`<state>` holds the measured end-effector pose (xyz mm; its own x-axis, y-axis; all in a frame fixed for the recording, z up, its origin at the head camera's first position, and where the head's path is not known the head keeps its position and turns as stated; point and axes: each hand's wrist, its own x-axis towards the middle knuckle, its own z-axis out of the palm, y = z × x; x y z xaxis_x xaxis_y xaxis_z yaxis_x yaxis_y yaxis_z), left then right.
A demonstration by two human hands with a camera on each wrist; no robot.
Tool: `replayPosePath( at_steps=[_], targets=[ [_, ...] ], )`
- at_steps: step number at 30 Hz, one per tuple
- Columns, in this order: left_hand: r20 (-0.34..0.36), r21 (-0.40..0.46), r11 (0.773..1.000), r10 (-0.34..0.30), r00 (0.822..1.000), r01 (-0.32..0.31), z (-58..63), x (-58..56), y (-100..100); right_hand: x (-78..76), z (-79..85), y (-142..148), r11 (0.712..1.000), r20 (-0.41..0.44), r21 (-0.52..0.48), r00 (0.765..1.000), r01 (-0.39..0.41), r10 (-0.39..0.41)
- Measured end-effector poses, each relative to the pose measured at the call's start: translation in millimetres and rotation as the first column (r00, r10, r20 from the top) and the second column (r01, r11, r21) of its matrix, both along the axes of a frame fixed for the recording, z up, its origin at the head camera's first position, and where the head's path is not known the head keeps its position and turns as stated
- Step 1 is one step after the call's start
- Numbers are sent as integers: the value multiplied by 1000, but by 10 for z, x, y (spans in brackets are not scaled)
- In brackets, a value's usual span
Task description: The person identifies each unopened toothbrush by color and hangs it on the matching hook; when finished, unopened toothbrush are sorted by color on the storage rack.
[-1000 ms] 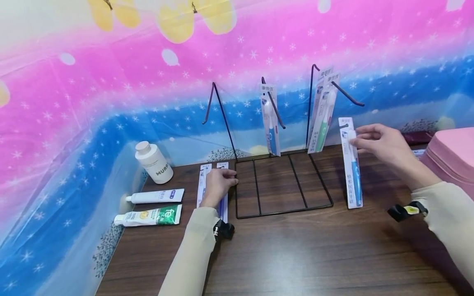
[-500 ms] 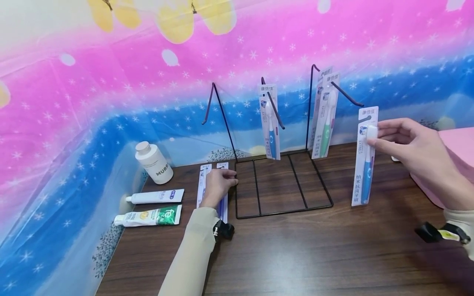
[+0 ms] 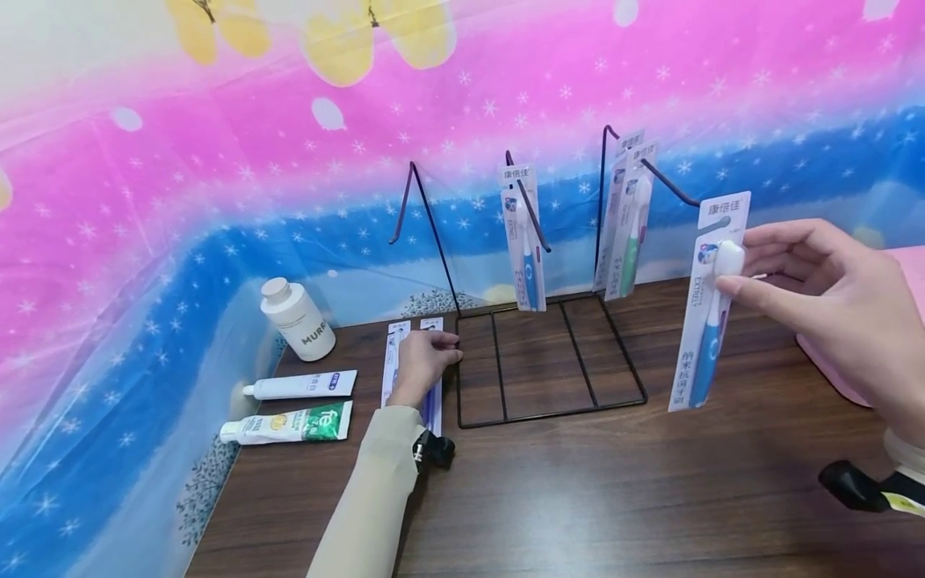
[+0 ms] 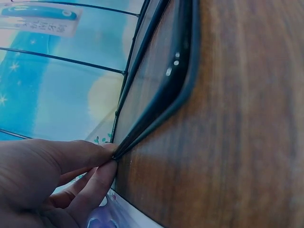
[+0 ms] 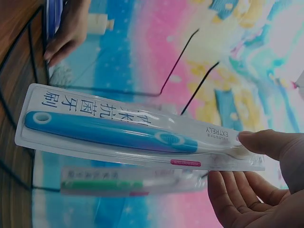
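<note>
left hand (image 3: 419, 365) pinches the wire rack (image 3: 549, 414), right hand (image 3: 831, 297) pinches the toothbrush pack (image 3: 711, 337) just by its edge, so snagging that hook (image 3: 669, 185) could twist it loose imo

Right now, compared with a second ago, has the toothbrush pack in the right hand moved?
Yes. In the head view, the toothbrush pack in the right hand has its top further right and higher, against the black wire rack.
</note>
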<state>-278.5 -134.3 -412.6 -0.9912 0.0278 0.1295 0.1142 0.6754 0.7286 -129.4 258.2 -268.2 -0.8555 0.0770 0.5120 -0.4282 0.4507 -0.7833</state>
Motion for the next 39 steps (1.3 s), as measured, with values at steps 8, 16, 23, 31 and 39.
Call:
replayPosePath(
  at_steps=[8, 16, 23, 31, 39],
  targets=[
    [-2, -8, 1000, -4, 1000, 4, 4, 0, 1, 125, 85, -296, 993, -46, 106, 997, -58, 64],
    [2, -8, 1000, 20, 1000, -20, -4, 6, 19, 103, 194, -608, 973, -43, 63, 974, -222, 224],
    [5, -16, 1000, 20, 1000, -19, 8, 6, 22, 15, 227, -809, 954, -81, 43, 951, -297, 300],
    [4, -7, 1000, 23, 1000, -23, 12, 4, 14, -129, 199, -956, 946, -97, 55, 941, -320, 324],
    [-5, -12, 1000, 18, 1000, -18, -4, -13, 13, -247, 160, -1032, 946, -97, 58, 941, -320, 324]
  ],
)
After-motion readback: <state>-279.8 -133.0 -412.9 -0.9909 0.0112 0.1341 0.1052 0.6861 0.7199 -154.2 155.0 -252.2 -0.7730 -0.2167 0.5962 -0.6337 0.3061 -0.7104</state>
